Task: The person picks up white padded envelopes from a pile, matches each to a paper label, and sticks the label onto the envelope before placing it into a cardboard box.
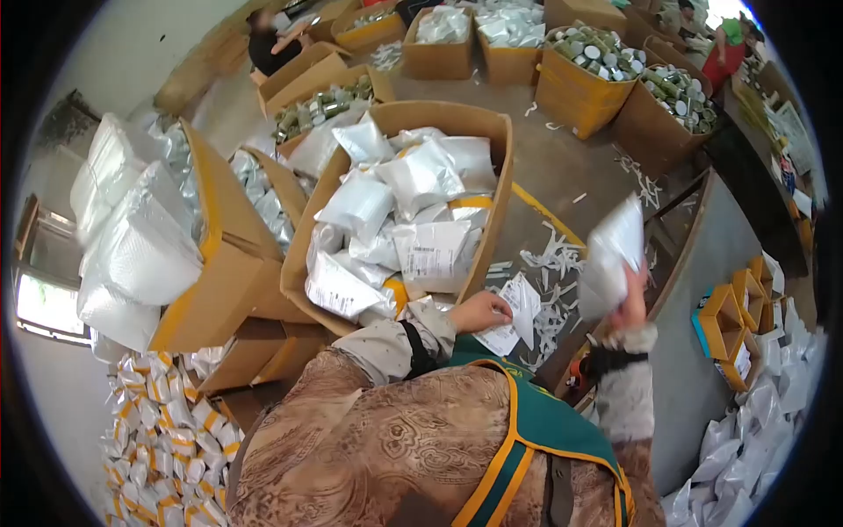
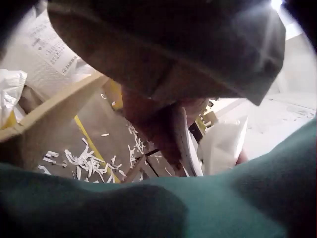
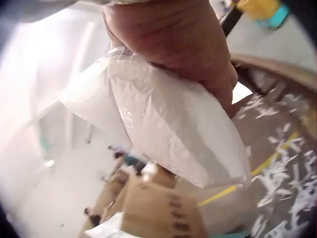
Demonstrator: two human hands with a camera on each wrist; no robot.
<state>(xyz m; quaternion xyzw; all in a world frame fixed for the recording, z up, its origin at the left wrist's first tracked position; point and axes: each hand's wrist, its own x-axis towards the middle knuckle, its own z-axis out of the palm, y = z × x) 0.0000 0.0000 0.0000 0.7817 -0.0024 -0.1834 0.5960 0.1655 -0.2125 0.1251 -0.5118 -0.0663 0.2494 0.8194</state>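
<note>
My right hand grips a white plastic mailing bag by one end, held up on the right over the floor. The right wrist view shows the puffed, creased bag hanging from the hand. In front of my body, my left hand pinches white printed label sheets. Seen from the left wrist, the sheets are edge-on beside the fingers, with a dark sleeve covering much of the hand. A large carton of filled white mailers, some labelled, stands beside the left hand.
Paper strips litter the floor. To the right is a grey table with small yellow boxes and white bags. Another carton of bags stands left. Cartons of jars and a seated person are farther back.
</note>
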